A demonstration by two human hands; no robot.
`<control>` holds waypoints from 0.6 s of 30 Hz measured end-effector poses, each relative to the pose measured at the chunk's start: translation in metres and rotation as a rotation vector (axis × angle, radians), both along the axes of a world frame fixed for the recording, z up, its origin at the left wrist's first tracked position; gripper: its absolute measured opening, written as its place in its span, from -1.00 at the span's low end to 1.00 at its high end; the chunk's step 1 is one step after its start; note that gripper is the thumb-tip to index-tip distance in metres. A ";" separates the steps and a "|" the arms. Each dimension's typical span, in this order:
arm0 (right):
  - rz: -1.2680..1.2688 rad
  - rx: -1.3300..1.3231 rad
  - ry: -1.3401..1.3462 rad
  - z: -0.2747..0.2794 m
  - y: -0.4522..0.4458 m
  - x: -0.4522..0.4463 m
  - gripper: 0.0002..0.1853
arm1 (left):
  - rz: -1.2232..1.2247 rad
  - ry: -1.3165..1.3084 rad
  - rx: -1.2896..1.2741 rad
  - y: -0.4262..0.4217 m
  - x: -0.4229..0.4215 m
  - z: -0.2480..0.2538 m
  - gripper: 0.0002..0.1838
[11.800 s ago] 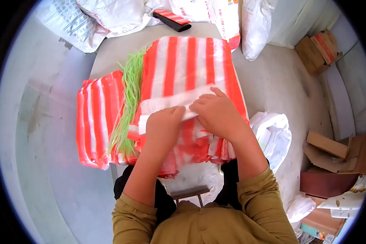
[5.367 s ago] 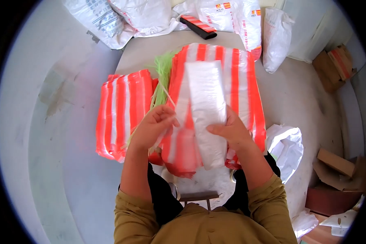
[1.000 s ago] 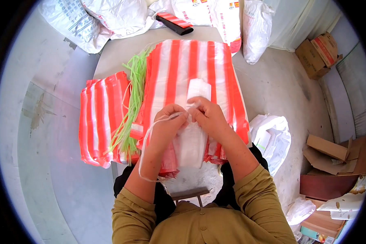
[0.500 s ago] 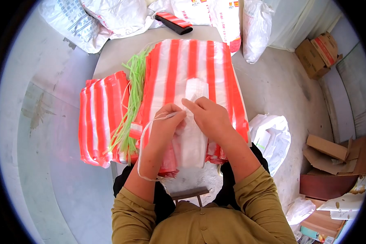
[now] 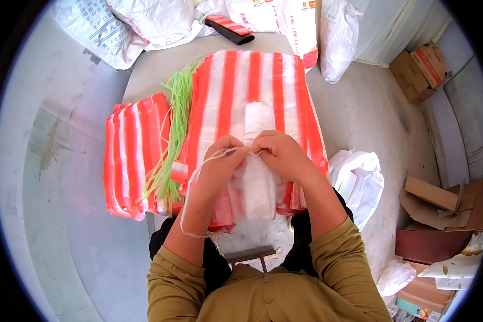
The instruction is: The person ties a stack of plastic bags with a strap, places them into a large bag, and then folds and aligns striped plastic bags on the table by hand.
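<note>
Under left hand and right hand, white bundle; fingertips pinched together on string.

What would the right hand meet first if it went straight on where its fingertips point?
Most likely the left hand: it sits right beside the right hand, with white string running between them, though depth there is hard to judge.

On the table now, the main stack is topped by a bundle, flanked at left by strands, then a second stack; sacks are ranged behind, cartons set right.
</note>
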State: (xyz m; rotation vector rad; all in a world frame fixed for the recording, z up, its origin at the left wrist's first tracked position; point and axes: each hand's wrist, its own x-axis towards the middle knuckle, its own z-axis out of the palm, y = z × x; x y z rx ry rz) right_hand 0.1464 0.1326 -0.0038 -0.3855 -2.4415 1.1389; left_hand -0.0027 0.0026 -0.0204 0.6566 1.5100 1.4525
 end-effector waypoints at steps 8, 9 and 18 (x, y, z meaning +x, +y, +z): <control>-0.070 0.153 -0.167 0.023 -0.015 -0.003 -0.83 | 0.045 -0.081 0.050 0.001 0.000 -0.004 -0.89; -0.054 0.210 -0.137 0.021 -0.014 -0.002 -0.82 | 0.049 -0.084 0.047 0.002 0.000 -0.005 -0.89; -0.009 0.322 0.035 0.004 -0.012 0.000 -0.84 | -0.002 -0.133 0.111 0.003 -0.004 -0.011 -0.90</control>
